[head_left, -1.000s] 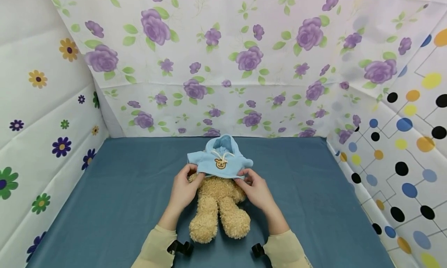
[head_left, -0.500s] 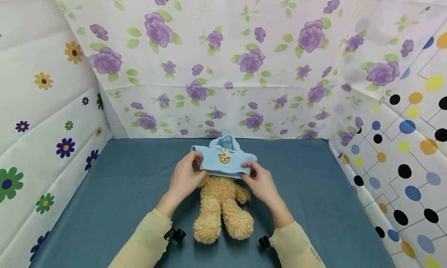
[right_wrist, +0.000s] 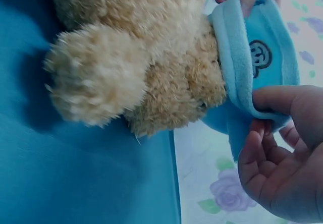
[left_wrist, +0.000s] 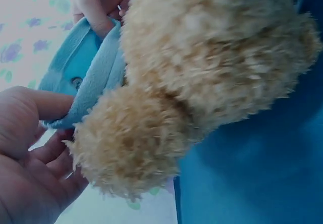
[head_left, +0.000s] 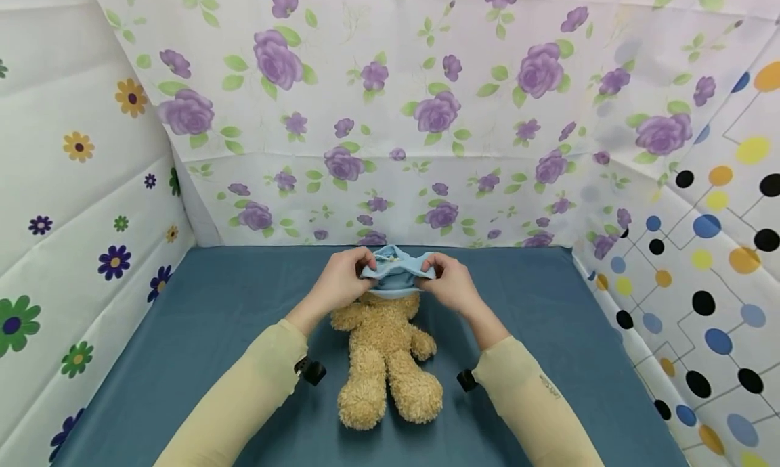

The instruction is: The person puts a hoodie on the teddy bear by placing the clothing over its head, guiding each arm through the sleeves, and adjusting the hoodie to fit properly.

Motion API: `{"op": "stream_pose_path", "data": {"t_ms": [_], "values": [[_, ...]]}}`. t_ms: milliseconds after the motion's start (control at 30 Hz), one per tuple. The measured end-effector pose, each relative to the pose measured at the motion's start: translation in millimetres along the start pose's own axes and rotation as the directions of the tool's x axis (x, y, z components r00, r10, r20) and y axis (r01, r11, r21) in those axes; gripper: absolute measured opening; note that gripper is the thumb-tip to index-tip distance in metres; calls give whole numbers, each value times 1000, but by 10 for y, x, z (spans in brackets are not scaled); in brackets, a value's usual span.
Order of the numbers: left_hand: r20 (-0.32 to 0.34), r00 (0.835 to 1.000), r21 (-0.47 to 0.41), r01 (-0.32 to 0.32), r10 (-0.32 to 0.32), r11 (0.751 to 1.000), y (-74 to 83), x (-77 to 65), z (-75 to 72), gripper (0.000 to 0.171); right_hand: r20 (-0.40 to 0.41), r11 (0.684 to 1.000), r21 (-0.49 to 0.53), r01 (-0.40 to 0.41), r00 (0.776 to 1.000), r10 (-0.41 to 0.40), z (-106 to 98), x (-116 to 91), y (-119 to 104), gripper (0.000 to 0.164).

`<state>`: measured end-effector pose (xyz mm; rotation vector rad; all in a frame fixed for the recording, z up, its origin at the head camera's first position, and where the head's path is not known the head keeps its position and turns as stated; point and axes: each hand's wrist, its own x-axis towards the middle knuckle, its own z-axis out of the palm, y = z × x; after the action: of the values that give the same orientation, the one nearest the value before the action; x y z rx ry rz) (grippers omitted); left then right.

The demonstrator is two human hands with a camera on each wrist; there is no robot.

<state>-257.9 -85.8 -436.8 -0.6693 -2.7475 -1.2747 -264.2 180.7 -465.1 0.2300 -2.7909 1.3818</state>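
Note:
A curly tan teddy bear [head_left: 382,331] lies on its back, legs towards me, its head mostly hidden by a small light-blue hoodie [head_left: 395,289]. My left hand [head_left: 342,279] pinches the hoodie's lower hem at the left, and my right hand [head_left: 452,284] pinches it at the right. Between them the hem is lifted and spread, so its inside shows. In the left wrist view the thumb of my left hand [left_wrist: 30,153] reaches inside the hem, beside the bear's paw. The right wrist view shows the hoodie's band [right_wrist: 234,57] held by my right hand [right_wrist: 290,158].
A blue cloth [head_left: 256,386] covers the table under the bear. White flowered sheeting [head_left: 390,149] stands close behind, with a daisy-printed sheet [head_left: 85,196] at the left and a dotted one [head_left: 682,264] at the right. Small black devices [head_left: 313,372] sit at both wrists.
The hoodie lay flat with its bear-face print showing. Both hands have moved away from me and lifted the front hem, folding it back. The bear's left-side arm is now uncovered.

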Motion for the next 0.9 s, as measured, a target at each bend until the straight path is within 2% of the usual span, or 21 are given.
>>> {"op": "stream_pose_path", "data": {"t_ms": [167, 333, 433, 600, 700, 800, 900], "values": [[11, 999, -117, 36, -34, 992, -54, 154, -47, 20, 4, 998, 56, -21, 1000, 21, -16, 169, -20, 21], [-1, 1000, -134, 2, -3, 991, -137, 249, -64, 21, -37, 996, 86, -7, 999, 10, 18, 302, 55, 21], [-35, 999, -115, -26, 22, 993, -216, 280, -41, 25, -77, 997, 78, 18, 997, -12, 74, 353, 150, 19], [-99, 992, -20, -84, 82, 996, -337, 291, 29, 40, -123, 997, -30, 69, 990, -72, 217, 413, 269, 22], [-116, 989, 44, -87, 92, 995, -407, 298, 91, 46, -125, 987, -133, 89, 987, -106, 306, 437, 300, 24], [-109, 993, 71, -45, 52, 996, -486, 298, 152, 47, -102, 971, -223, 87, 989, -112, 385, 448, 337, 23], [-100, 995, 81, 14, -5, 997, -568, 284, 217, 44, -76, 960, -272, 60, 994, -84, 455, 440, 376, 23]]}}
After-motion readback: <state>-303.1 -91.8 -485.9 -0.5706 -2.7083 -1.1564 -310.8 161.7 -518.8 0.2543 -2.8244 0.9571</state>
